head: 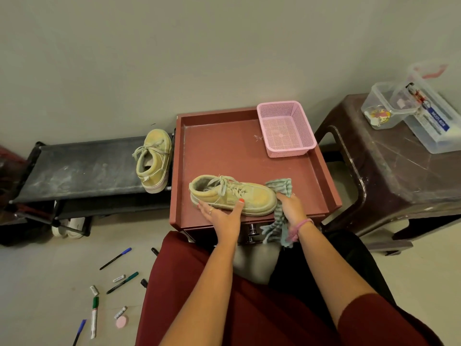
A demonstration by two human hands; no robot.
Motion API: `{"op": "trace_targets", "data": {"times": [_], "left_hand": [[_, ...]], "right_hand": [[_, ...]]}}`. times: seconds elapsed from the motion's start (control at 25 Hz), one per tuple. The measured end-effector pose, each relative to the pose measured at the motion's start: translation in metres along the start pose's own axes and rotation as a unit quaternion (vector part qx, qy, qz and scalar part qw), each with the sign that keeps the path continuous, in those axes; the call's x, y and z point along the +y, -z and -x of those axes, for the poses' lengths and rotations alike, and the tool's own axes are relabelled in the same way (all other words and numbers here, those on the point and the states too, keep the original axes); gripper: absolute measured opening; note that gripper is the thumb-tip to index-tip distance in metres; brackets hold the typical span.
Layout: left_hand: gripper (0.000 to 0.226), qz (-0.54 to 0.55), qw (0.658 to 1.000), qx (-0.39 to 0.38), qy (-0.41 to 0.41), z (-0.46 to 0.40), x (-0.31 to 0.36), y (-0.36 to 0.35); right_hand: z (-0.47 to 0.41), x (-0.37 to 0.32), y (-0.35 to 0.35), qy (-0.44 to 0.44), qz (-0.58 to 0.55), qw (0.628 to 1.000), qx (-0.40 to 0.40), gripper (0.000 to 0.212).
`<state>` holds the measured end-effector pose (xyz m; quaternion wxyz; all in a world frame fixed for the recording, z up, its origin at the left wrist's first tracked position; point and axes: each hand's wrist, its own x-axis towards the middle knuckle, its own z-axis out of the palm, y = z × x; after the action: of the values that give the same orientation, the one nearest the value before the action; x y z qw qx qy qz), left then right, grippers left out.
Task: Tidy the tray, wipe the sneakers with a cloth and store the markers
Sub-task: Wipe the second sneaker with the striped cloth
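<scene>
Head view, looking down past the person's lap at a reddish-brown tray [224,146] with raised edges, set against a plain pale wall. One sneaker [232,194] lies on its sole near the tray's front edge, toe pointing right. Left hand [222,216], fingers extended and relaxed, rests against the near side of this sneaker, thumb touching its upper. Right hand [290,208] grips a striped green cloth [279,213] at the sneaker's toe; part of the cloth shows behind the toe and the rest hangs over the tray's front edge. A pink mesh basket [287,128] sits in the tray's far right corner. To the left of the tray, a dark low shoe rack [82,168] with a dusty top carries the second sneaker [154,159] at its right end, just beside the tray's left wall; pale shoes [67,229] show beneath the rack. To the right stands a dark brown plastic stool [399,171] bearing clear plastic containers [409,108]. On the pale tiled floor [50,270] at lower left, markers [94,315] and pens lie scattered, well apart from the tray, with loose caps and a small pink round object [121,322] among them.
</scene>
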<state>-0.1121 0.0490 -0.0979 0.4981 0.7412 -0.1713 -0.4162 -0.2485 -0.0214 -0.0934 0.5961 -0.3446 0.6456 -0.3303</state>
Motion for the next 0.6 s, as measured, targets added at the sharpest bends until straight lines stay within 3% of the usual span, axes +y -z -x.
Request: {"op": "trace_targets", "data": {"times": [0.16, 0.32, 0.48, 0.6], "left_hand": [[0.120, -0.054, 0.998, -0.008, -0.019, -0.004, 0.006, -0.002], [0.126, -0.062, 0.998, -0.005, -0.012, 0.002, 0.003, 0.008], [0.137, -0.054, 0.998, -0.012, -0.026, 0.015, -0.003, 0.017], [0.128, 0.008, 0.999, -0.022, -0.039, 0.013, -0.006, 0.028]], "right_hand": [[0.026, 0.023, -0.017, -0.064, -0.122, 0.988, -0.070, 0.022], [0.045, 0.034, -0.028, -0.093, -0.170, 0.980, -0.052, 0.025], [0.066, 0.034, -0.026, -0.115, -0.207, 0.969, -0.069, 0.027], [0.081, 0.022, -0.021, -0.107, -0.236, 0.960, -0.103, 0.024]]}}
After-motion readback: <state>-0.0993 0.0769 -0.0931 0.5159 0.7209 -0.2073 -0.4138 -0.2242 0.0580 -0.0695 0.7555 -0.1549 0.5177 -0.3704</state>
